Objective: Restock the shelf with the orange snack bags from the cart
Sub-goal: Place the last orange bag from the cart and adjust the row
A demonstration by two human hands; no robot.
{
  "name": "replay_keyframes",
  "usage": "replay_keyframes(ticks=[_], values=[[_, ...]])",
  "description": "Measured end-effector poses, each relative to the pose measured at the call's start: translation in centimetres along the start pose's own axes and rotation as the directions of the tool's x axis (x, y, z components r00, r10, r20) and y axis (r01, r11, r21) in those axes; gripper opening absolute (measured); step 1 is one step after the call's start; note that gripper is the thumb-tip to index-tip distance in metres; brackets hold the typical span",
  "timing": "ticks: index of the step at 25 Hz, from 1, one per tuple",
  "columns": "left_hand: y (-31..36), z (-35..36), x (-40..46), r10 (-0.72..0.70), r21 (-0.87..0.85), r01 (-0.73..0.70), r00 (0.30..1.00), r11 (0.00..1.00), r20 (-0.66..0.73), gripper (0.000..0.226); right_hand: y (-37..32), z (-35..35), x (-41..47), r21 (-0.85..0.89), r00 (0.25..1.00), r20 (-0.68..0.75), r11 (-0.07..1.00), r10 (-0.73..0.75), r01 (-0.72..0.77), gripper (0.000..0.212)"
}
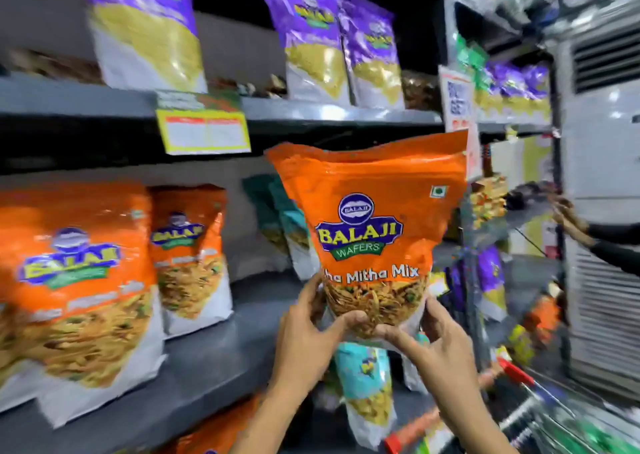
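I hold one orange snack bag (372, 225) upright in front of the middle shelf (214, 353), gripped by its bottom edge. My left hand (308, 339) clasps the lower left corner and my right hand (440, 346) the lower right. Two more orange snack bags stand on that shelf, a large near one (76, 280) at the left and another (190, 256) behind it. The cart (519, 401) shows at the lower right, with its red handle and part of its wire frame visible.
Purple bags (311, 38) fill the upper shelf above a yellow price tag (204, 131). Teal bags (277, 218) stand behind the held bag, another teal bag (367, 381) sits below. Another person's arm (595, 239) reaches in at the right, by a white air-conditioning unit (609, 142).
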State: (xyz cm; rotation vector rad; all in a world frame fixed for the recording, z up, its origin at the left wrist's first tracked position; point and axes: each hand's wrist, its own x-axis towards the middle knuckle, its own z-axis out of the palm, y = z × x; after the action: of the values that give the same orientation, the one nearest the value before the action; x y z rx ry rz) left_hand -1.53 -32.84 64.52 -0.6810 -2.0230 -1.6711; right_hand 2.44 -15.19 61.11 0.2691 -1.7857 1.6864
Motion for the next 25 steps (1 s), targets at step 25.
replay_keyframes(ticks=[25], values=[[-4.4,-6.6,5.8,-0.257,0.315,0.356,0.914,0.88,-0.314,0.086,5.9,10.7,11.4,-0.111,0.944,0.329,0.994,0.037,0.0,0.057]])
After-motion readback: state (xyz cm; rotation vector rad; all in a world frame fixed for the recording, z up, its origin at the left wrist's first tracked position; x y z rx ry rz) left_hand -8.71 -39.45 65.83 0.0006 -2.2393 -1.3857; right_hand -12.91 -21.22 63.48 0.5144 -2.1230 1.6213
